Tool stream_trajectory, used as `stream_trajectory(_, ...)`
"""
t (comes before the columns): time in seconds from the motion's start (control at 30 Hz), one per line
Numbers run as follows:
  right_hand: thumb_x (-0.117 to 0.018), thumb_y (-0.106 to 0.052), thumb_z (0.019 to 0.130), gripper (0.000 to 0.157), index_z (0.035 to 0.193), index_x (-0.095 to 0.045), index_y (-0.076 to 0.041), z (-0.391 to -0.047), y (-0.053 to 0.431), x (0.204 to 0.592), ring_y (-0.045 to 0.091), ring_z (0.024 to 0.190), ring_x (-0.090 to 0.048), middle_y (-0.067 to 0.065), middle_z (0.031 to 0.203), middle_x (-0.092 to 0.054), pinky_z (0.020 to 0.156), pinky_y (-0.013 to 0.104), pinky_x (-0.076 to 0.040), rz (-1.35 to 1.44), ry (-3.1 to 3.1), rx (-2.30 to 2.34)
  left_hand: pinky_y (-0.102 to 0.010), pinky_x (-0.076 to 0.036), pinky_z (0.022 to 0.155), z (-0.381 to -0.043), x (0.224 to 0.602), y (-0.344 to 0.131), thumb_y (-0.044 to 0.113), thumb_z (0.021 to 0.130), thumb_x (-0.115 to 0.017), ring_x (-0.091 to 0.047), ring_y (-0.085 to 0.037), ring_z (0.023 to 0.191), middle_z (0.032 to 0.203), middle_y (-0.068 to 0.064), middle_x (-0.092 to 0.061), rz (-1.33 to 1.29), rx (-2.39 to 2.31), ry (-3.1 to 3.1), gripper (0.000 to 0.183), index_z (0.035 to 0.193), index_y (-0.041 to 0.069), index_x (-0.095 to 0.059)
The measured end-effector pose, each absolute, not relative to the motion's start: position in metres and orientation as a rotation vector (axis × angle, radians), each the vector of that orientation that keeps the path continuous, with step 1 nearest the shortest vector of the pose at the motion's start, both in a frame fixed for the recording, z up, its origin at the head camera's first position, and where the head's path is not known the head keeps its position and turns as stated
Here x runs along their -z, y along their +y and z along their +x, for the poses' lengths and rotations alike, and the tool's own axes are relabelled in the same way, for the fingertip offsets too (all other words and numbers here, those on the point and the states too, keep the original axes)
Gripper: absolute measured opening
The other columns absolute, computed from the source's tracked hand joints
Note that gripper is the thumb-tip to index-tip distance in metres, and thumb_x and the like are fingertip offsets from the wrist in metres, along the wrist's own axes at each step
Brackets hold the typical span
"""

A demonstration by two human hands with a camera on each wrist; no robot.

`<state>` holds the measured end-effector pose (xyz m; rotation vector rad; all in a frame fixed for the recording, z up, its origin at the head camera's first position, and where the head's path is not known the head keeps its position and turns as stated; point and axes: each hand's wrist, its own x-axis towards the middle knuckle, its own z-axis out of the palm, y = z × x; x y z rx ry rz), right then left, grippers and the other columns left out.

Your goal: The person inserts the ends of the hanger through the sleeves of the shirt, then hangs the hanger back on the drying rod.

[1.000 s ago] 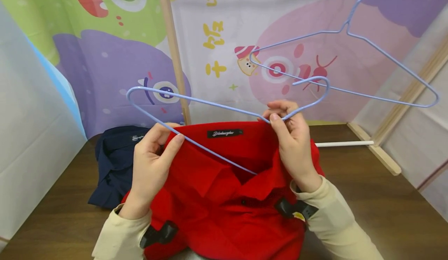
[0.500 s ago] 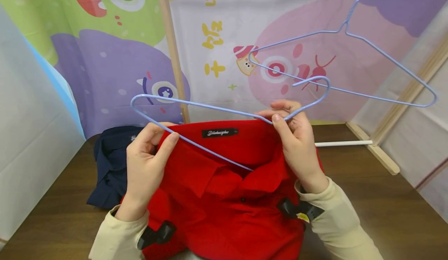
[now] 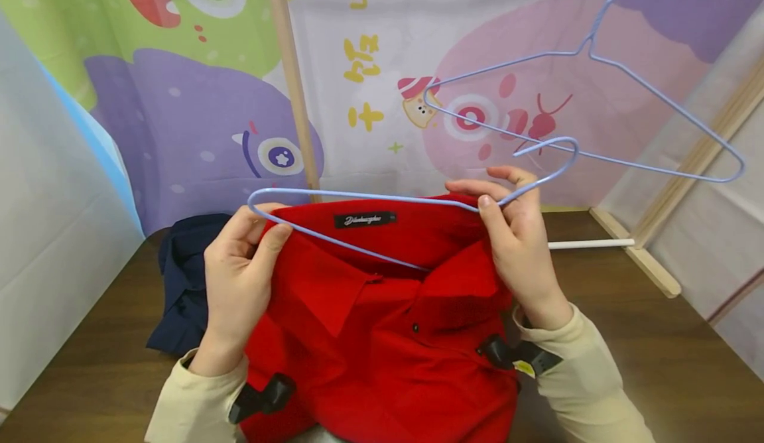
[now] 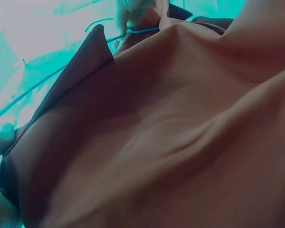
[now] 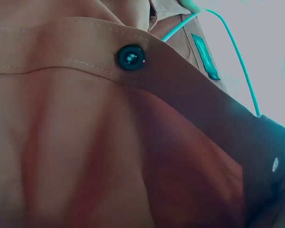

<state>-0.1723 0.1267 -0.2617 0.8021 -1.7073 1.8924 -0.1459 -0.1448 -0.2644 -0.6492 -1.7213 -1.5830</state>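
A red collared shirt (image 3: 376,363) spreads across the middle of the head view, its neck opening facing up and a black label (image 3: 365,220) inside. A light blue wire hanger (image 3: 370,196) lies across that opening; one arm dips inside the shirt, where its far end is hidden. My left hand (image 3: 235,277) pinches the collar's left edge, the hanger's rounded end right at the fingertips. My right hand (image 3: 519,251) pinches the hanger's neck below its hook, at the collar's right side. In the right wrist view a dark button (image 5: 131,57) shows on the shirt front.
A folded navy shirt (image 3: 185,284) lies on the brown table (image 3: 77,357) at left. A second blue hanger (image 3: 650,90) hangs at upper right. Behind stands a wooden rack post (image 3: 292,65); a white rod (image 3: 587,244) and wooden foot (image 3: 641,257) sit at right.
The hanger's left end has swung down and right, to just over the left hand's fingertips. The hands have spread slightly apart, opening the collar wider.
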Motion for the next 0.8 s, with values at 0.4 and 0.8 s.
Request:
stream_trajectory(0.4,-0.036,0.003,0.093,0.026,0.117,-0.029,-0.006,-0.1731,0.1318,0.2702,0.019,0.101,-0.061,0.006,0.105,-0.066,0.090,0.024,-0.042,0.782,-1.650,-1.935,-0.016,-0.044,0.070,-0.1432,0.2652,-0.1448,0.003,0.086,-0.058,-0.057,-0.008,0.078,0.092,0.009,-0.067,-0.662,1.477,-1.744,0.021,0.098,-0.013,-0.058)
stream_trajectory(0.8,-0.036,0.008,0.091,0.031,0.116,-0.028,-0.009,-0.1741,0.1317,0.2680,0.024,0.096,-0.063,0.013,0.111,-0.061,0.093,0.030,-0.043,0.787,-1.490,-1.948,-0.018,-0.048,0.074,-0.1451,0.2649,-0.1450,0.007,0.085,-0.060,-0.062,-0.010,0.078,0.093,0.005,-0.069,-0.700,1.500,-1.679,0.026,0.097,-0.016,-0.058)
